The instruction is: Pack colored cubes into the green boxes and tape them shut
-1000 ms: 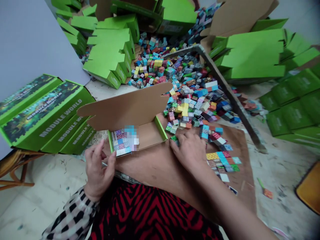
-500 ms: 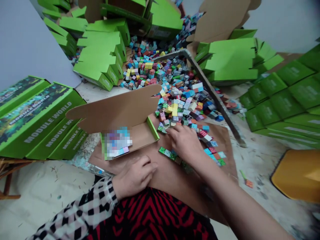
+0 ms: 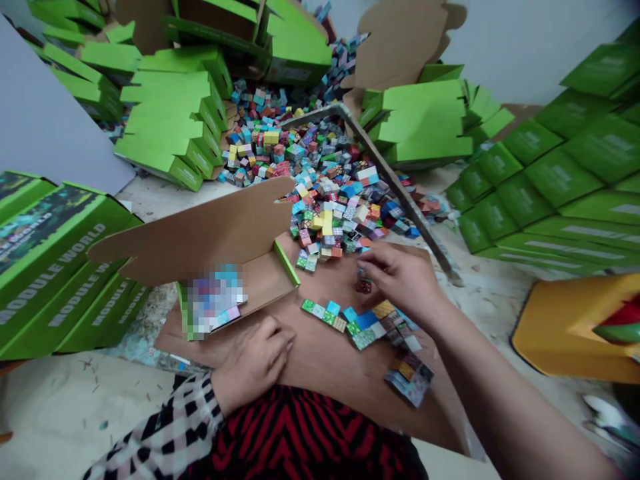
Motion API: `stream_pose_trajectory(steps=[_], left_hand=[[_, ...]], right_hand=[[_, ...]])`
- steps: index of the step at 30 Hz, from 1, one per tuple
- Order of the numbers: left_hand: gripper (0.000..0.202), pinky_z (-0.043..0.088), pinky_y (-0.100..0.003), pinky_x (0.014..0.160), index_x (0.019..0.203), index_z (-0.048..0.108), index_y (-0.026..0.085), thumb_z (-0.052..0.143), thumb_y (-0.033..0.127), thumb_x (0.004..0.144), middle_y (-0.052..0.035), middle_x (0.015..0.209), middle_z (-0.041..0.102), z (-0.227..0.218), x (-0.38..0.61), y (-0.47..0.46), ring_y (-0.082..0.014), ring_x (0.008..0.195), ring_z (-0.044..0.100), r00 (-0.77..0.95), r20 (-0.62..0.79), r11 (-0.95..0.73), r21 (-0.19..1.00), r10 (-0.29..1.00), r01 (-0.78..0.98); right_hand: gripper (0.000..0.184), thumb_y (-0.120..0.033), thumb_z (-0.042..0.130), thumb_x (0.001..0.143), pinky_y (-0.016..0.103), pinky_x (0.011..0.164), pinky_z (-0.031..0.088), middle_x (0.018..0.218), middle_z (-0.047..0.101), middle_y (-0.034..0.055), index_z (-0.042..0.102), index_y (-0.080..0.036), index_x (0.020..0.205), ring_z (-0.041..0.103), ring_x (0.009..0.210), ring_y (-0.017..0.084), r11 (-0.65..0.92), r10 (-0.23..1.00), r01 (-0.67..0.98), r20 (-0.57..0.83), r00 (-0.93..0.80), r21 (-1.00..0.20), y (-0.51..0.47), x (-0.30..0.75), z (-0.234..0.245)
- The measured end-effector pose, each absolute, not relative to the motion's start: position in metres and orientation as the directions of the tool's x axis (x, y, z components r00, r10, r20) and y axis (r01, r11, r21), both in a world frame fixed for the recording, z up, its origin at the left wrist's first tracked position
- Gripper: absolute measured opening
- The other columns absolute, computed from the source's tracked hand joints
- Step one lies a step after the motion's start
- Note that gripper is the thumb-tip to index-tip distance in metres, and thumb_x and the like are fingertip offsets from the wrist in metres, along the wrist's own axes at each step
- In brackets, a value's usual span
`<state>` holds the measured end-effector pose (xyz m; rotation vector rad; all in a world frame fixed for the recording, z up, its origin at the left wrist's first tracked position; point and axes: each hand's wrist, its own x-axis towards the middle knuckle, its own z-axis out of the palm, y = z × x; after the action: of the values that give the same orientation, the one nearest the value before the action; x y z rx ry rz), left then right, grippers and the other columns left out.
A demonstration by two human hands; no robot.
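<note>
An open green carton (image 3: 280, 263) with a raised brown flap lies on a brown cardboard sheet (image 3: 330, 367) on my lap; a few patterned cubes sit in its left end. My left hand (image 3: 253, 363) rests on the sheet just below the carton, fingers curled, nothing visible in it. My right hand (image 3: 405, 280) hovers at the near edge of the pile of small coloured cubes (image 3: 325, 187), fingers pinched together over a dark red cube (image 3: 363, 286). A crooked row of cubes (image 3: 360, 323) lies on the sheet under that hand.
Closed green "MODULE WORLD" boxes (image 3: 55, 267) are stacked at the left. Folded green cartons (image 3: 170, 113) lie at the back and right (image 3: 550, 180). A grey bar (image 3: 400, 193) crosses the cube pile. A yellow stool (image 3: 570, 327) stands at the right.
My left hand has left the carton's front edge and settled on the sheet below it. My right hand has drawn back from the pile, leaving a row of cubes, and lifted slightly.
</note>
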<state>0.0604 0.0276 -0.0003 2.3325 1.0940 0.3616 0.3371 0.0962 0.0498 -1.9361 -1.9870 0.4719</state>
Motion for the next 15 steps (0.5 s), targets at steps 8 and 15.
stream_pose_trajectory(steps=[8,15], left_hand=[[0.026,0.051,-0.031,0.071,0.111,0.060,0.019,0.039,0.022,0.095,-0.0063,0.093,0.055,-0.005,0.063,0.027,-0.0168,0.081,0.057,0.616,0.033,-0.530,0.549,0.787,0.647],[0.025,0.049,-0.029,0.069,0.108,0.061,0.020,0.040,0.023,0.095,-0.0054,0.092,0.054,-0.007,0.063,0.029,-0.0163,0.079,0.056,0.609,0.047,-0.530,0.550,0.792,0.646]], right_hand=[[0.026,-0.039,0.047,0.090,0.033,0.073,0.041,0.096,0.062,0.0106,0.061,-0.017,0.097,0.057,0.090,0.025,-0.009,0.979,0.945,0.191,0.075,-0.327,0.118,0.296,0.039],[0.023,-0.032,0.049,0.086,0.033,0.070,0.039,0.097,0.064,0.0115,0.059,-0.016,0.100,0.057,0.087,0.026,-0.097,0.976,0.947,0.159,0.151,-0.307,0.142,0.287,0.022]])
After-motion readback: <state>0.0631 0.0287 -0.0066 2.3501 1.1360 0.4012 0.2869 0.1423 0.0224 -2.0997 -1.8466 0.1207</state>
